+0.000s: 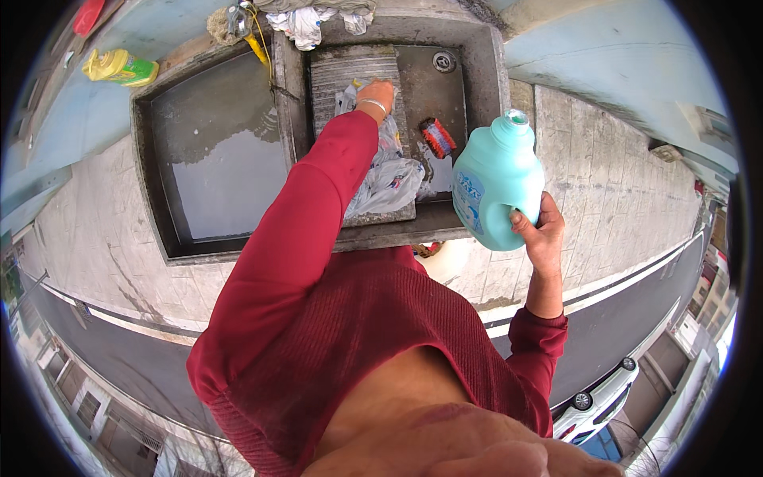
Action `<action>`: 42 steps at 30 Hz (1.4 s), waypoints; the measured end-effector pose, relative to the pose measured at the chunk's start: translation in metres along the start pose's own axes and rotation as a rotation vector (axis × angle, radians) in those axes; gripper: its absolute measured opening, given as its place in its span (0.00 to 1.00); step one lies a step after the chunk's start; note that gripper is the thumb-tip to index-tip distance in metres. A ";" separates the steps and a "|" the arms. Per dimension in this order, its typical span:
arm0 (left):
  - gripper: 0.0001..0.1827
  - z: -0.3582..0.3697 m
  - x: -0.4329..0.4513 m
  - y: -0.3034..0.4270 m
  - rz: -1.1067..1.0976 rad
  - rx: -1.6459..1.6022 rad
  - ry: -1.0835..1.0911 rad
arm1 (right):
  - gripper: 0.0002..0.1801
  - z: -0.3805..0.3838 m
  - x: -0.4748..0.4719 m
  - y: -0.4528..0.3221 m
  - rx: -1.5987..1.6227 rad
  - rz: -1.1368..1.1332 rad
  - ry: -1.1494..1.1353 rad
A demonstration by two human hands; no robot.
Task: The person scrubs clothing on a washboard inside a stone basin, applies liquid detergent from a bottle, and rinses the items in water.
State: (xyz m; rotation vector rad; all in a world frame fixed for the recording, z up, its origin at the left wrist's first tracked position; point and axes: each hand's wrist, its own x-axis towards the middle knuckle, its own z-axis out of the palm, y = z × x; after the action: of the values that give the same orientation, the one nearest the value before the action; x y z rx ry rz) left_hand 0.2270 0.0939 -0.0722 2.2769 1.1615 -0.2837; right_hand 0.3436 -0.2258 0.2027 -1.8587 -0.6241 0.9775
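My left hand (377,94), with a bracelet at the wrist, grips the upper end of a crumpled translucent plastic bag (390,182); its fingertips are hidden. The bag lies on the ridged stone washboard (351,62) in the right basin of a stone sink. My right hand (541,229) holds a large teal plastic bottle (506,170) by its side handle, roughly upright beside the basin's right wall. The bottle's mouth is uncapped and its label bears writing. A scrub brush (438,138) with red and pale bristles lies on the wet basin floor, between the washboard and the bottle.
The left basin (217,149) holds water. A tap with a yellow hose (256,49) stands at its back, near a yellow jug (121,67) on the ledge. Wet cloths (304,25) hang over the back rim. A metal drain (444,61) sits in the right basin.
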 end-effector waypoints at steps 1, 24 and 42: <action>0.13 0.001 0.001 -0.003 -0.010 0.032 -0.030 | 0.24 -0.001 -0.006 0.005 0.004 0.017 0.009; 0.23 0.017 -0.257 -0.084 0.237 -0.116 0.070 | 0.20 0.101 0.052 -0.017 -0.949 -0.513 -0.358; 0.37 0.041 -0.289 -0.094 0.161 0.004 -0.103 | 0.21 0.130 0.043 -0.014 -1.131 -0.427 -0.529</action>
State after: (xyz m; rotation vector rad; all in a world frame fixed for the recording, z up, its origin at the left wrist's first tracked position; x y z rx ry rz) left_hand -0.0191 -0.0812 -0.0197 2.3143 0.9213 -0.3368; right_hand 0.2593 -0.1242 0.1648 -2.1889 -2.1323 0.8742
